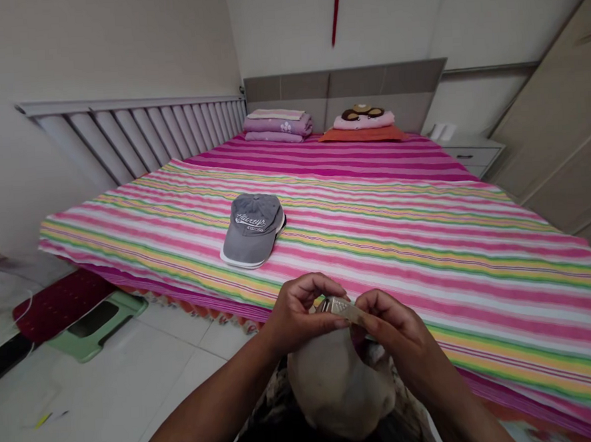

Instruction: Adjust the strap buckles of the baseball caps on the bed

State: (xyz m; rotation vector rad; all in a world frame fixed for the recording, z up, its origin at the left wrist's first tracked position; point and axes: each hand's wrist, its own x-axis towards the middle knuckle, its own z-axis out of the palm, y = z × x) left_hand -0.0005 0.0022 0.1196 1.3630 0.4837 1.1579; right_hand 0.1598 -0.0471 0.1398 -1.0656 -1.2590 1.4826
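A beige cap (338, 382) rests in my lap, its back opening facing up towards my hands. My left hand (304, 314) pinches the strap (341, 307) near its metal-looking buckle, thumb below and fingers above. On the other end of that strap, my right hand (395, 325) closes with thumb and fingertips. Part of the strap is hidden behind the fingers. Beyond my hands, a grey cap (254, 229) with white lettering lies on the bed, its brim towards me.
The bed (426, 233) has a striped cover. Folded purple bedding (277, 127) and a pillow stack (364, 127) sit by the headboard (287, 88). A green stool (99, 324) stands on the floor at left, and a nightstand (471, 153) at far right.
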